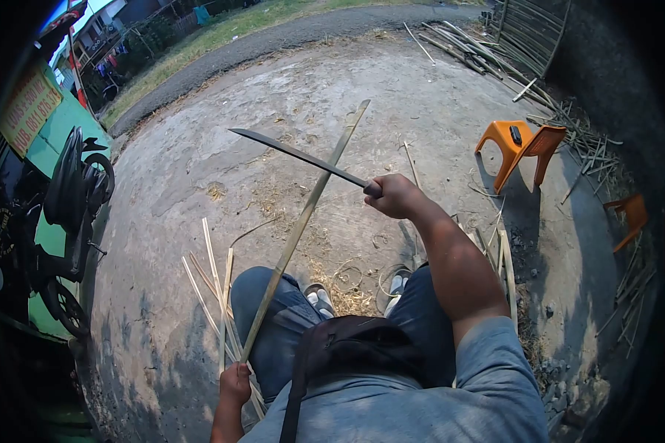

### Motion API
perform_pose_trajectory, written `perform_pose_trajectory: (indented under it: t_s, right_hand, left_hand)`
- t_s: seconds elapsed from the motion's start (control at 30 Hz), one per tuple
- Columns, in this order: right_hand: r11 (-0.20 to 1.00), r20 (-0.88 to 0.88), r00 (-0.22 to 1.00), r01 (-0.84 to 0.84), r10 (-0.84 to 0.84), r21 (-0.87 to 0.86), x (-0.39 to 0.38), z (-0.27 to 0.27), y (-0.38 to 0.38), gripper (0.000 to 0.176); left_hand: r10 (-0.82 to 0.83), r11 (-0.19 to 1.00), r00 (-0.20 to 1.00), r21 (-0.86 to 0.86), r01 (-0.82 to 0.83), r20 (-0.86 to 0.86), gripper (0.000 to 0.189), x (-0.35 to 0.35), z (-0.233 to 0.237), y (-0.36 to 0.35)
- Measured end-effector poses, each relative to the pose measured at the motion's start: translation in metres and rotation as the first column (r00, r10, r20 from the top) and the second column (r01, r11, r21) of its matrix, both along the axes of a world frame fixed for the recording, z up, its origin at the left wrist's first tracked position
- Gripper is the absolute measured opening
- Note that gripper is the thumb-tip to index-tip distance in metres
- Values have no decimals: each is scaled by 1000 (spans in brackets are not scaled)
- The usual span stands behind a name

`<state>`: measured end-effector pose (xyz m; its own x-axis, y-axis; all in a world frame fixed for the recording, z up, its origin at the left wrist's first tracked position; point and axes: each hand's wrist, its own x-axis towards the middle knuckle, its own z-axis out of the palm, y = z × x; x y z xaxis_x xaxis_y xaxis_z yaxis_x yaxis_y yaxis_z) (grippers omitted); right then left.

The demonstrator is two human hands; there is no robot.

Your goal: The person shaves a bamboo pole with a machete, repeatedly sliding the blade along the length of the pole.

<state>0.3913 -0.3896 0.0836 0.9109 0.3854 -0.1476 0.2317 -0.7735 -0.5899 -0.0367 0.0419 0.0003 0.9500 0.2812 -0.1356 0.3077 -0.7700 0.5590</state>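
My right hand (393, 197) is closed round the handle of a machete (292, 150), its long dark blade pointing to the upper left. A long bamboo strip (300, 225) slants from beside my left thigh up toward the road. Around its lower end my left hand (235, 382) is wrapped. The blade crosses the strip in its upper half, overlapping it in this view. Several thin split bamboo strips (219, 295) lie by my left leg, close to my left hand. Pale shavings (347, 292) are scattered on the ground between my feet.
An orange plastic chair (508, 140) with a small black object on it stands to the right. Bamboo poles (465, 48) and offcuts (591, 151) lie along the right edge. Another orange chair (631, 218) is at far right. A motorcycle (70, 214) is parked on the left.
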Motion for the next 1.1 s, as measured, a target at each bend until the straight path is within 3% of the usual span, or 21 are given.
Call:
perform_pose_trajectory:
  t_s: [0.03,0.13,0.23,0.3,0.37,0.5,0.63,0.73,0.87,0.97,1.1]
  right_hand:
    - [998,-19,999,45,-45,46,0,-4,-2,30]
    - [999,30,999,-42,42,7,-6,0,0,30]
    - [974,-1,974,-227,227,-22,-20,9,14,28]
    - [929,57,927,-369,370,-35,-32,12,25,25]
    - [909,91,906,-404,414,-104,-37,16,34,24]
    - [948,46,950,-305,310,-96,-20,13,23,24]
    - [999,-6,1000,30,-30,21,-4,12,3,27]
    - [994,-2,1000,27,-27,106,-2,-1,-3,27]
    - [983,-64,983,-175,172,-49,-17,11,11,27]
    - [937,68,937,-338,344,-82,-35,10,31,23]
    - [927,153,916,-356,371,-118,-38,21,33,21]
  left_hand:
    - [-3,1000,1000,11,3,-4,66,-1,1,2]
    - [-8,1000,1000,3,8,-1,64,-2,2,4]
    - [-58,998,997,-13,58,44,63,-4,-7,12]
    - [-49,996,998,-80,47,-25,63,-4,2,12]
    - [-52,992,996,-117,44,-66,63,0,4,14]
    - [-44,988,998,-152,36,-53,63,-4,-4,17]
    - [-25,987,996,-159,11,-86,64,-4,-5,17]
    - [-13,991,994,-134,-1,-109,65,-4,0,18]
    - [2,990,990,-139,-22,-139,65,-3,4,18]
    - [12,991,988,-128,-31,-151,67,-5,-1,22]
    - [-3,993,994,-119,-10,-110,71,-3,0,17]
